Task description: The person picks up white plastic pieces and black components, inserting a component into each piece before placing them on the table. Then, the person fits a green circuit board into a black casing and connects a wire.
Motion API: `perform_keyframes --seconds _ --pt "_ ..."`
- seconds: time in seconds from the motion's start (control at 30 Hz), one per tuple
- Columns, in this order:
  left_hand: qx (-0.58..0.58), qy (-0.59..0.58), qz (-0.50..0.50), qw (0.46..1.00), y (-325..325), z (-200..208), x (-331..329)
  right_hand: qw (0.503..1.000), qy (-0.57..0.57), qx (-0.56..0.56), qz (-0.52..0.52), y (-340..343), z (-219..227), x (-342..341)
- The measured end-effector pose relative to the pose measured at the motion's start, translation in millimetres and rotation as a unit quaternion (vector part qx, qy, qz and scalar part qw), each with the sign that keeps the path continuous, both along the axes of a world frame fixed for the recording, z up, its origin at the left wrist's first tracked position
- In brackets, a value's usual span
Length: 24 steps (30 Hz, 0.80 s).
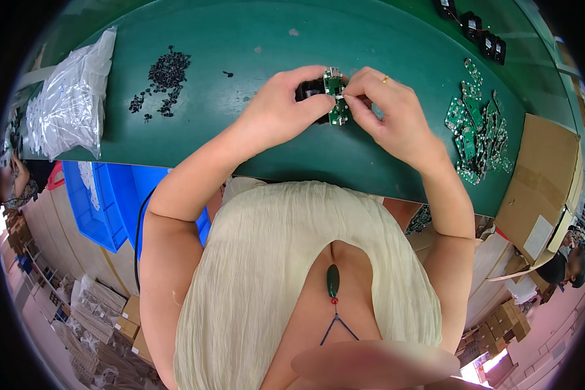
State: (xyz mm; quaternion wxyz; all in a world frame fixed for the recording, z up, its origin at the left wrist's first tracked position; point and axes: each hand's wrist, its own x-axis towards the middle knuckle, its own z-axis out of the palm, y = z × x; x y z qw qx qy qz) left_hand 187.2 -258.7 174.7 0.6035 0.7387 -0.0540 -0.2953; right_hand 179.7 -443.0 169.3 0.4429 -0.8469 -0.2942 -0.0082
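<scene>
My left hand (285, 107) is closed around a black part and a green circuit board (336, 83), with the thumb pressing on the board's face. Silver connectors show at the board's upper end. The black part (309, 91) sits against its left side, mostly covered by my fingers. From the right, my right hand (391, 110) meets the board's edge with thumb and forefinger pinched together. A small white piece shows by those fingertips, but what they grip is too small to make out. Both hands are above the green table.
Small black pieces (169, 70) lie scattered on the table (240, 39) at the left, beside a clear plastic bag (71, 97). More circuit boards (478, 133) are heaped at the right, near a cardboard box (541, 182). Black parts (471, 27) line the far right. Blue bins (107, 201) stand below the left edge.
</scene>
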Motion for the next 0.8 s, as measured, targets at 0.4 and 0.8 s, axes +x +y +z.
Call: perform_keyframes --seconds 0.4,0.8 --pt "-0.007 -0.077 0.045 0.996 -2 -4 -4 0.982 -0.171 -0.049 -0.062 17 -10 -9" --pt "-0.089 0.059 -0.022 0.994 13 -4 0 0.994 -0.029 -0.081 0.063 1 17 10"
